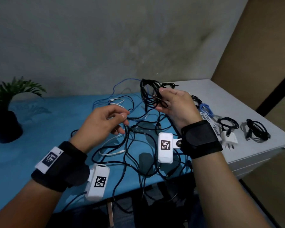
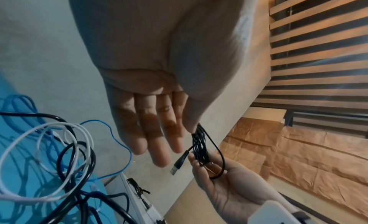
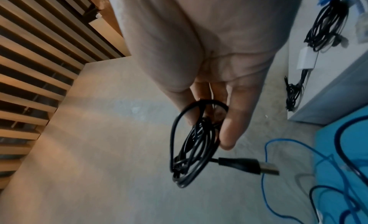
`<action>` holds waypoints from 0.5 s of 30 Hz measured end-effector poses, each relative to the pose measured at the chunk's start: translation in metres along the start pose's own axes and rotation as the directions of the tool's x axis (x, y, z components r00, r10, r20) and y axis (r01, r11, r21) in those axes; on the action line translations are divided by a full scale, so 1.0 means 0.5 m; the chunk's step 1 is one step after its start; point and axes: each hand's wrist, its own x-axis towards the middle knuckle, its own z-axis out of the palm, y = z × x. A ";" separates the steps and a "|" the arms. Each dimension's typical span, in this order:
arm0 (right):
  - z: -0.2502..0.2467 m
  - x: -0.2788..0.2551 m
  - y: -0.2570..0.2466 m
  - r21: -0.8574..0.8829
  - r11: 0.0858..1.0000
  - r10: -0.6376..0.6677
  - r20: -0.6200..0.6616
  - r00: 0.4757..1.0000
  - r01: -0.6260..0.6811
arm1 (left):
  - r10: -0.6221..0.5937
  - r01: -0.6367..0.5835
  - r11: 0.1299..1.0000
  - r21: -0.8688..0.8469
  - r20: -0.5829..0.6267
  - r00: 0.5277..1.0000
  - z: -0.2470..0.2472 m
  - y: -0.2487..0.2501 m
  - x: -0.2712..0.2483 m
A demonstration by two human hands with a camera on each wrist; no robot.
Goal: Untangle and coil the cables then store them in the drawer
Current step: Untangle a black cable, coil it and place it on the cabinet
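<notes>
- Tabletop (image 1: 39,122), blue covering, against a grey wall; carries the loose cables.
- White cabinet (image 1: 247,102), set at the right end of the tabletop; its top holds the finished bundles.
- Potted plant (image 1: 6,111), dark pot, far left of the tabletop.
- Tangle of cables (image 1: 138,142), black, white and blue strands crossing one another, spread over the middle of the tabletop, some hanging over the near edge.
- Right hand (image 1: 176,106), raised above the tangle; fingers (image 3: 231,133) and thumb closed round the black coil.
- Left hand (image 1: 102,124), held over the tangle just left of the right hand; fingers (image 2: 159,142) loose and nearly straight in the wrist view, gripping nothing that can be made out.
- Black coil (image 1: 150,92), several loops gathered in the right hand, clear of the tabletop.
- Coiled bundles (image 1: 257,129), black, blue and white, laid in a row on the cabinet top.
- White charger plug (image 1: 229,139), among the bundles, near the cabinet's front edge.
- USB plug (image 3: 250,165), end of the black coil, sticking out free below the fingers.
</notes>
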 end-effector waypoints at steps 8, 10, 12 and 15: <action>-0.167 0.061 -0.050 0.001 0.999 -0.051 -0.237 0.970 0.052 | 0.044 -0.162 0.896 0.414 0.281 0.959 0.000 -0.009 0.002; -0.252 0.104 -0.056 0.024 0.999 -0.017 -0.357 0.934 0.028 | 0.040 -0.169 0.891 0.422 0.296 0.954 -0.002 -0.006 0.002; -0.335 0.139 -0.051 0.056 0.997 0.065 -0.463 0.884 -0.044 | 0.038 -0.170 0.889 0.425 0.301 0.953 -0.001 -0.004 0.001; -0.428 0.169 -0.035 0.122 0.986 0.165 -0.545 0.822 -0.117 | 0.016 -0.178 0.876 0.449 0.342 0.940 0.001 -0.004 -0.003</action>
